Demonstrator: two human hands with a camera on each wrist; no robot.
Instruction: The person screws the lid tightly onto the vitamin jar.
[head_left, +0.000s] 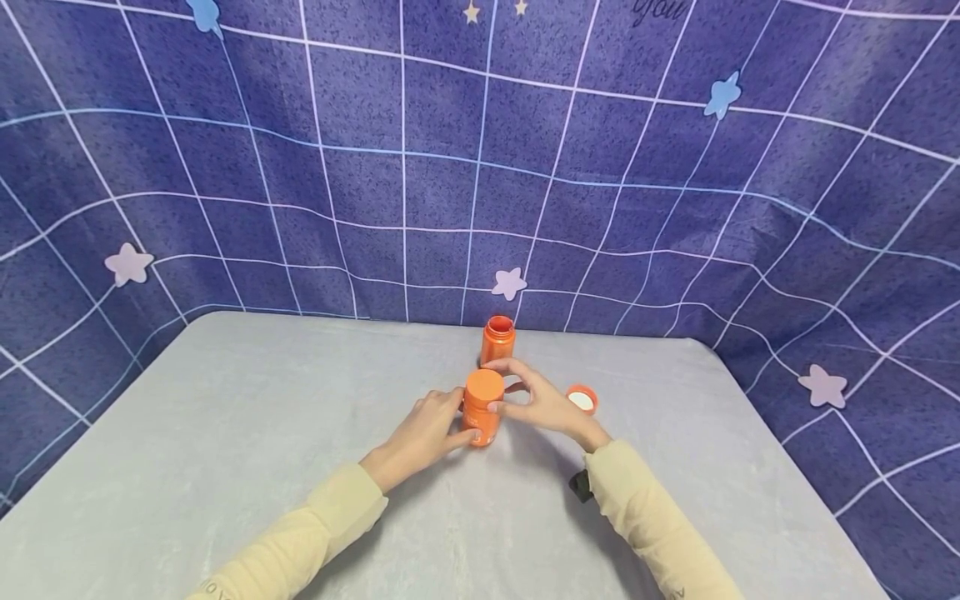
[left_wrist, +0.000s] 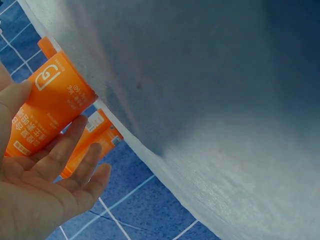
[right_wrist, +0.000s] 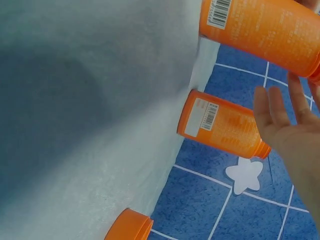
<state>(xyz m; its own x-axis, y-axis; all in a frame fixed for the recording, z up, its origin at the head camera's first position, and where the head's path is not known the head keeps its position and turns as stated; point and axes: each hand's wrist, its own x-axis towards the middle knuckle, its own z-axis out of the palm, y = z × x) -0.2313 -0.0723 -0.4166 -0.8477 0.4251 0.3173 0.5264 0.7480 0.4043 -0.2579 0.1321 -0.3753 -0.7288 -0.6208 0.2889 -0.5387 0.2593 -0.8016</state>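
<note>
An orange plastic bottle (head_left: 480, 423) with white print stands upright near the middle of the table, its orange cap (head_left: 485, 387) on top. My left hand (head_left: 420, 429) grips the bottle's body from the left; in the left wrist view its thumb lies across the printed label (left_wrist: 45, 107). On the right side, my right hand (head_left: 542, 404) holds the cap between thumb and fingers, partly cut off in the right wrist view. Just behind stands a second orange bottle (head_left: 497, 343), uncapped, its mouth showing. A loose orange cap (head_left: 582, 397) lies white inside up, beyond the right wrist.
The bottles stand on a table with a pale grey cloth (head_left: 262, 400). A blue gridded curtain (head_left: 360, 183) with stars hangs behind and along both sides. A small dark object (head_left: 580, 486), partly hidden, shows by the right sleeve (head_left: 637, 508).
</note>
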